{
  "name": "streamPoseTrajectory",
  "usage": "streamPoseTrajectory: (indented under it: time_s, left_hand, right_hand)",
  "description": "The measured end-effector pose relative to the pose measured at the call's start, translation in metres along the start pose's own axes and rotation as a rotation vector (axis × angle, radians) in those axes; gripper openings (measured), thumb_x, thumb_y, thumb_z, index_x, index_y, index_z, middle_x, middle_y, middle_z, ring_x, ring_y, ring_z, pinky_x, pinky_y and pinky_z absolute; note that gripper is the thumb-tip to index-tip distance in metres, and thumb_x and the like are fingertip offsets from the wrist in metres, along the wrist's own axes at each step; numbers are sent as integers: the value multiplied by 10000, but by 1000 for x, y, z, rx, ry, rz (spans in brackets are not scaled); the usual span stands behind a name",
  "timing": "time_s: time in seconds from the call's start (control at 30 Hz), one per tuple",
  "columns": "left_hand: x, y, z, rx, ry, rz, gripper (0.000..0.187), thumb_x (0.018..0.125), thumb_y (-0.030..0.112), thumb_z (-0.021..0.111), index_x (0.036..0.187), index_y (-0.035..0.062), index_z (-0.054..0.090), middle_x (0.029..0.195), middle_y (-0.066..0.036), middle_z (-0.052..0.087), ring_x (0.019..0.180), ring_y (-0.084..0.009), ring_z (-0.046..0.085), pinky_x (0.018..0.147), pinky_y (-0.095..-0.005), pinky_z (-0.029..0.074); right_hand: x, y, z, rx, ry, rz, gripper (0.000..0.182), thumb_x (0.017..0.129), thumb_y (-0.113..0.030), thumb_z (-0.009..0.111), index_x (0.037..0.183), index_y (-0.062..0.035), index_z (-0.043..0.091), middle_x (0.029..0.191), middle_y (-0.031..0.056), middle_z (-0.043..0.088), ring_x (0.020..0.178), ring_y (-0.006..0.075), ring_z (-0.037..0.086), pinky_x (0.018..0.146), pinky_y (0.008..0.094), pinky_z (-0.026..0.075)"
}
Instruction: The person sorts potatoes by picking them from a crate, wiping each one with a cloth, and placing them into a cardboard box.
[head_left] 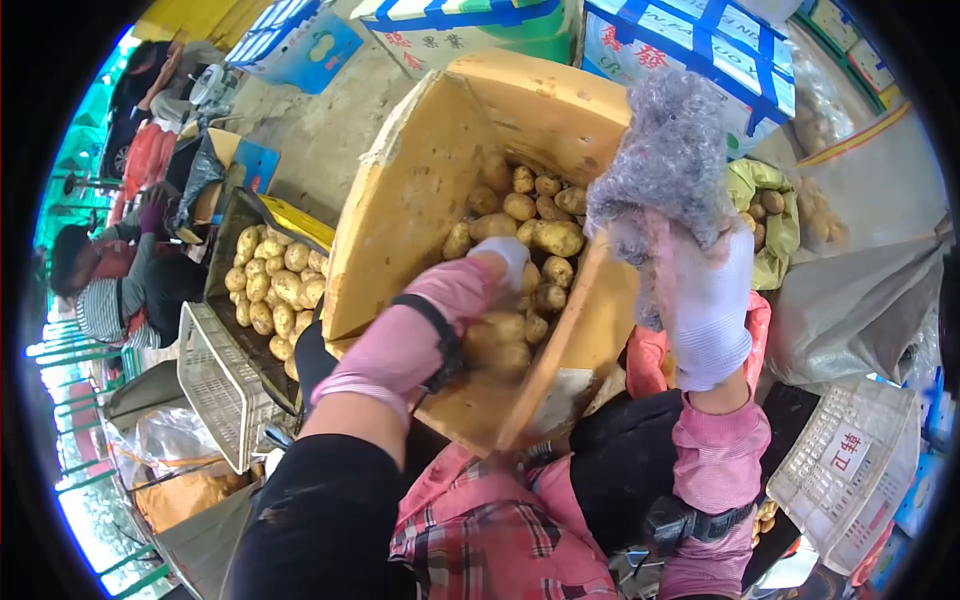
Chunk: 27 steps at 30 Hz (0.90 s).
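A yellow foam box (405, 190) stands tilted in front of me with potatoes (557, 237) inside. My left hand (505, 262), in a white glove, reaches into the box among the potatoes; its fingers are blurred and mostly hidden. To the right of the box, my right hand (705, 290), also gloved in white, grips a crumpled bundle of clear, purplish plastic mesh or wrap (665, 140). That bundle hangs over the box's right wall. Both forearms wear pink sleeves with dark bands.
Left of the box lies a dark crate of potatoes (275, 285) beside a white plastic basket (215, 385). Another white basket (845, 465) is at the lower right. Taped cartons (690, 60) stand behind. A green bag (770, 225) holds potatoes. Another person (130, 285) sits at the far left.
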<state>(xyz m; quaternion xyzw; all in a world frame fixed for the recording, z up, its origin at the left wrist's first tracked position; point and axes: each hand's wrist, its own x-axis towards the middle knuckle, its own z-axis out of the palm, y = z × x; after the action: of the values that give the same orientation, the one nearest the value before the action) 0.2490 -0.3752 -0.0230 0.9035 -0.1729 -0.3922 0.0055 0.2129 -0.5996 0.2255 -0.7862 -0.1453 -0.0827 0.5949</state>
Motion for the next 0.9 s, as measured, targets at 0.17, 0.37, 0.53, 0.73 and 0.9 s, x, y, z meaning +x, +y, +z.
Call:
streamPoseTrajectory:
  time_s: [0.17, 0.37, 0.53, 0.73, 0.9]
  left_hand:
    - [-112, -30, -75, -924, 35, 23, 533, 865, 383, 703, 1235, 13, 601, 1064, -153, 693, 864, -253, 696, 725, -348, 552]
    - [-196, -12, -49, -2172, -261, 927, 609, 958, 467, 522, 1425, 92, 415, 1355, -157, 534, 1231, -304, 535, 1027, -472, 455]
    - [-208, 56, -7, -1505, 935, 511, 631, 949, 532, 475, 1451, 155, 406, 1426, -112, 491, 1373, -325, 384, 1168, -470, 242]
    - [-233, 41, -10, -2422, 88, 913, 665, 957, 631, 376, 1396, 137, 445, 1158, -165, 589, 884, -312, 612, 465, -277, 489]
    - [-270, 53, -23, -2623, 253, 922, 712, 966, 618, 353, 1365, 34, 438, 1179, -181, 591, 935, -243, 650, 576, -273, 520]
  right_hand:
    - [0, 3, 2, 128, 61, 116, 309, 857, -35, 681, 1156, 24, 629, 980, 83, 709, 818, 144, 662, 732, 284, 526]
    - [-12, -23, 44, 220, -88, 31, 400, 786, -8, 675, 1182, -16, 616, 1061, 102, 655, 879, 208, 593, 739, 346, 475]
    - [-57, -51, 110, -626, -410, -484, 652, 708, -207, 711, 1336, -152, 544, 1427, 107, 476, 1373, 365, 365, 1089, 556, 324]
    - [-9, -48, 107, -245, -262, 224, 282, 889, -173, 614, 1098, 13, 654, 983, 184, 707, 961, 297, 673, 875, 357, 495]
    - [-15, -30, 104, 141, -288, 68, 250, 906, -186, 563, 1053, -14, 671, 869, 155, 706, 806, 349, 663, 821, 393, 521]
